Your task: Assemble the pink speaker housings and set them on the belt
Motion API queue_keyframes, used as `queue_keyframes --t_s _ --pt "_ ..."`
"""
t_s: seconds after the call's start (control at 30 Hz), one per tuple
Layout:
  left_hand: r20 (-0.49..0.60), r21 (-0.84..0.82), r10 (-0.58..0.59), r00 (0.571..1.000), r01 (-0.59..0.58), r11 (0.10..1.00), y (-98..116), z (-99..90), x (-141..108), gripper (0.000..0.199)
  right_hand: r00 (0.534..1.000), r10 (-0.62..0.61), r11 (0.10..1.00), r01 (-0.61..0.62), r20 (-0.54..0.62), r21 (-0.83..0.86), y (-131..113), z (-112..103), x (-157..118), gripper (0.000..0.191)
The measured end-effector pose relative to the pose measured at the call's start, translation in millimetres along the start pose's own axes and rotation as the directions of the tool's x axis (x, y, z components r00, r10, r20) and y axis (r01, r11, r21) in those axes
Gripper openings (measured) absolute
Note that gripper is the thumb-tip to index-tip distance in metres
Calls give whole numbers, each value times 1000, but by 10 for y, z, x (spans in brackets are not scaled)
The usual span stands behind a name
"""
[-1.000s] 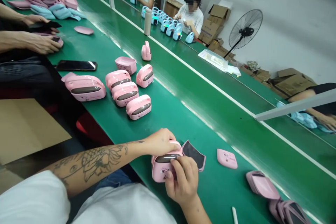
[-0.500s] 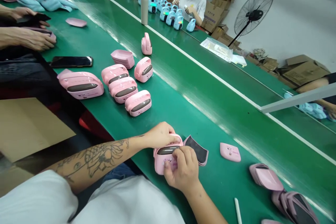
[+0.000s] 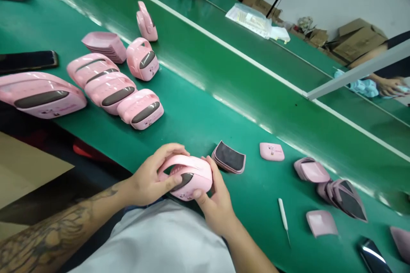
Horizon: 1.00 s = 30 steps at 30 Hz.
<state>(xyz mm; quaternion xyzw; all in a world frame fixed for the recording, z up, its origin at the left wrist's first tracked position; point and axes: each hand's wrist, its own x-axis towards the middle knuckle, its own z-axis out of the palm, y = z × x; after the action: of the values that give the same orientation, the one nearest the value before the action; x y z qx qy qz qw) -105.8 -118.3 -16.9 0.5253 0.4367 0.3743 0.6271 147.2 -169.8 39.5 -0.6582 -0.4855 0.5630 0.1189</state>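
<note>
In the head view both hands hold a pink handled plastic device (image 3: 192, 179) with a dark oval window and a small printed picture, close in front of my white shirt. My left hand (image 3: 150, 177) wraps its handle side, with the thumb over the dark window. My right hand (image 3: 216, 200) grips the other end, thumb on the printed front and fingers behind. Just right of them lies a stack of curved pink panels with dark faces (image 3: 229, 157). Beyond it is a single printed pink panel (image 3: 271, 152).
Several finished-looking pink devices (image 3: 142, 108) stand at left near stacked pink shells (image 3: 105, 45) and a phone (image 3: 28, 60). A white-handled pick (image 3: 283, 215), pink panel piles (image 3: 344, 200) and another phone (image 3: 373, 256) lie at right. A white metal bar (image 3: 358, 70) crosses the far bench, where a person's hands (image 3: 392, 87) work.
The pink device has turned and moved left and toward my body. My left hand has shifted onto its handle side, my right hand from its front to its end. The view has swung right.
</note>
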Motion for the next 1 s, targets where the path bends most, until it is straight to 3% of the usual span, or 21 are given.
queue_keyframes --t_s 0.07,0.13,0.2,0.3,0.43,0.7,0.87,1.0 --pt "127 124 -27 991 11 992 99 -92 -6 93 997 45 995 -50 55 89 -47 -17 13 108" --pt "224 220 -142 964 92 971 228 -168 38 102 993 27 995 -38 117 92 -126 -55 23 107" --pt "284 258 -211 935 138 956 336 -198 85 98 986 1 998 -11 167 61 -201 -102 24 105" --pt "347 258 -226 910 139 956 427 -159 101 80 975 -26 994 1 220 113 -266 -160 8 98" --pt "350 257 -205 914 117 959 476 -77 80 67 964 55 975 -108 260 195 -301 -205 -20 96" --pt "316 170 -230 920 184 968 460 6 81 66 921 145 911 -267 362 315 -472 -270 45 105" --pt "249 156 -113 962 76 985 433 78 -59 68 882 275 918 -360 383 169 -623 -296 51 110" --pt "273 130 -22 962 -14 991 442 140 -125 58 898 217 970 -242 382 20 -674 -368 0 105"
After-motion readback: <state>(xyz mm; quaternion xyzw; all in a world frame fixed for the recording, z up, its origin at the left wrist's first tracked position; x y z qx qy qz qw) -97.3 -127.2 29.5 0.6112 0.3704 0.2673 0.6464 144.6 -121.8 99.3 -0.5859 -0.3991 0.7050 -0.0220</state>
